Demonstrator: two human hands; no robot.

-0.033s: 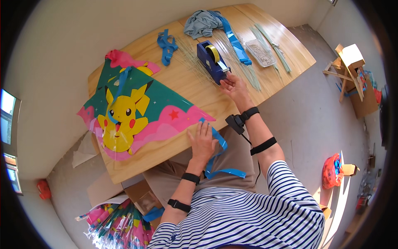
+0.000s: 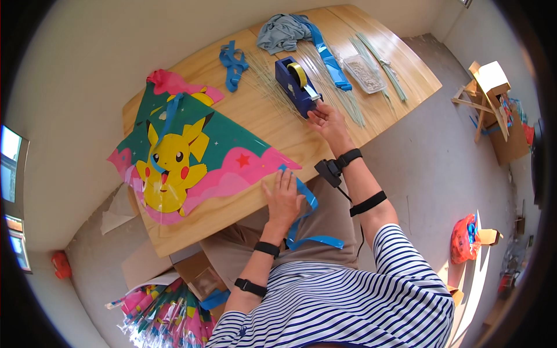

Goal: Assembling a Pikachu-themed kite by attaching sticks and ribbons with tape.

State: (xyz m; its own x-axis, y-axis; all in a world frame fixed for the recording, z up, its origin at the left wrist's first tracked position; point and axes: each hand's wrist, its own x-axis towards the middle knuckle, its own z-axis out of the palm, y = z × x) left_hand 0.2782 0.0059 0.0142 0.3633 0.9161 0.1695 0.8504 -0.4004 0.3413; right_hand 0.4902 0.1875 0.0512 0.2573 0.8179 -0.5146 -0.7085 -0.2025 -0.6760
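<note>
A green and pink kite sheet [image 2: 214, 136] with a yellow cartoon figure lies on the left of the table. At its right corner, my left hand [image 2: 282, 200] rests with fingers stretched over the table edge. The fingertips press near the end of a blue ribbon [image 2: 307, 200], which hangs down over my lap. My right hand [image 2: 329, 123] is at the front end of a dark blue tape dispenser [image 2: 287, 81] holding a yellow-cored roll. Its thumb and forefinger close at the cutter, seemingly on the tape end; the tape itself is hard to make out.
Behind lie a coiled blue ribbon [image 2: 233, 66], grey cloth [image 2: 283, 33], folded blue strips [image 2: 332, 64], thin rods [image 2: 380, 58] and a clear box [image 2: 365, 74] of small pieces. Bundled printed sheets [image 2: 165, 313] stand lower left. A red bag [image 2: 465, 239] sits on the floor at right.
</note>
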